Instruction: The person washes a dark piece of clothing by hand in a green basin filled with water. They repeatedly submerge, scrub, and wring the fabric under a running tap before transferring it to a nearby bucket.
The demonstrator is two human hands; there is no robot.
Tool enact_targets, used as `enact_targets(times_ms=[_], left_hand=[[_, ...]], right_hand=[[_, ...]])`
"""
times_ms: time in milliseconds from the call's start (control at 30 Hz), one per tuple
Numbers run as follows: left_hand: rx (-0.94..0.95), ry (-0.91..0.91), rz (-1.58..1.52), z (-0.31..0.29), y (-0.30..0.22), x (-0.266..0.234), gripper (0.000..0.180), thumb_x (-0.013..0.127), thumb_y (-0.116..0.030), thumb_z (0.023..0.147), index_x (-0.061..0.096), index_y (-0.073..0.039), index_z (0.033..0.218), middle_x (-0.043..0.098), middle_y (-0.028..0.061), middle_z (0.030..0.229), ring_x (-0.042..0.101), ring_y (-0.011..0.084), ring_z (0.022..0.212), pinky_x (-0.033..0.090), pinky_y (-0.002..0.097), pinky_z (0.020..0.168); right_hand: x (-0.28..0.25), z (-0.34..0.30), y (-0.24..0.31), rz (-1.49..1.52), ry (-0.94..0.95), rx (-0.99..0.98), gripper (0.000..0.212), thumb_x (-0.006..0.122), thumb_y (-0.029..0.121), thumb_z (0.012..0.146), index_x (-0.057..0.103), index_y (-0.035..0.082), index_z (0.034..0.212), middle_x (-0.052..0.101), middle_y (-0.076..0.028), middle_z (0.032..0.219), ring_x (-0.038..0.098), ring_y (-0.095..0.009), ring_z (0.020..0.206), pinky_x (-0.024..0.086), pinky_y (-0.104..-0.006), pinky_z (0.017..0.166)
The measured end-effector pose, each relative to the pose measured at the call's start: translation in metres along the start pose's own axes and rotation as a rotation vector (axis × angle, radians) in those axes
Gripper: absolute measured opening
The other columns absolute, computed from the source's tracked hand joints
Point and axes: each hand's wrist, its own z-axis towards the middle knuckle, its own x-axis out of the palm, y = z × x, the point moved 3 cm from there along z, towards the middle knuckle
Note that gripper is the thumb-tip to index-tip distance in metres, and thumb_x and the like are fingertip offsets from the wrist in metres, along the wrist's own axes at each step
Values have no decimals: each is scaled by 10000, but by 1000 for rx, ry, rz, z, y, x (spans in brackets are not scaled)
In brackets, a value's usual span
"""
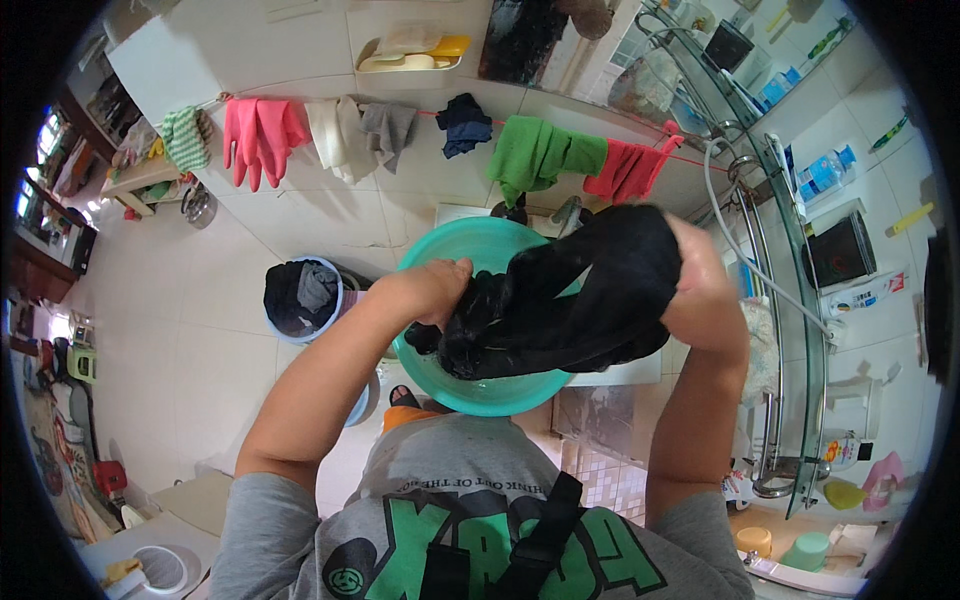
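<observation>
A wet-looking black garment (590,300) is stretched over a turquoise basin (500,232); its exact kind is hard to tell from the bunched shape. My left hand (437,290) is closed on the bunched left end, above the basin's left side. Beyond the basin's right rim, my right hand (700,285) grips the raised right end, slightly smeared by motion. The cloth hangs in a loop between both hands and hides much of the basin's inside. A little water shows near the basin's front.
Left of the basin stands a light-blue bucket (336,318) with dark clothes. A line behind holds pink gloves (262,140), a green cloth (540,155) and a red cloth (625,172). A glass shelf (808,400) and shower hose (716,205) are at right.
</observation>
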Motion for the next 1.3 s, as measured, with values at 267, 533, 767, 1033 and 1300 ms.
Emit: enact_targets(times_ms=[267,533,767,1033,1300], left_hand=[[-26,-444,-161,-16,-2,-38,250,659,-71,784,594,51,992,661,292,843,643,470,891,529,501,830],[-334,-385,-77,41,-3,38,402,570,-85,875,516,-11,1265,420,304,1402,484,459,1270,556,507,875],[-432,22,209,79,-22,128,1068,725,-572,794,129,-208,1602,148,160,1636,139,438,1491,425,683,981],[-575,-249,-276,117,25,136,953,799,-316,784,230,-322,1549,338,153,1459,515,406,1234,502,479,975],[-311,-289,-1709,85,0,127,502,706,-130,804,590,37,1262,681,175,1130,679,275,988,546,392,894]], right_hand=[[47,-33,-104,-368,268,179,501,606,-7,699,543,26,1195,606,-246,1017,590,-447,990,474,-474,839],[110,-64,-231,-474,100,750,628,564,-14,786,451,134,1386,370,-322,1384,492,-543,1174,448,-496,1013],[181,-62,-286,-413,428,891,993,785,408,723,257,277,1554,-15,-278,1631,203,-528,1454,320,-525,1158],[198,-64,-366,-282,-317,871,681,634,349,934,311,209,1517,392,-331,1453,422,-502,1320,410,-549,1063],[228,-45,-394,1545,-465,1046,573,528,510,974,565,72,1341,662,-154,1200,641,-320,1101,528,-484,945]])
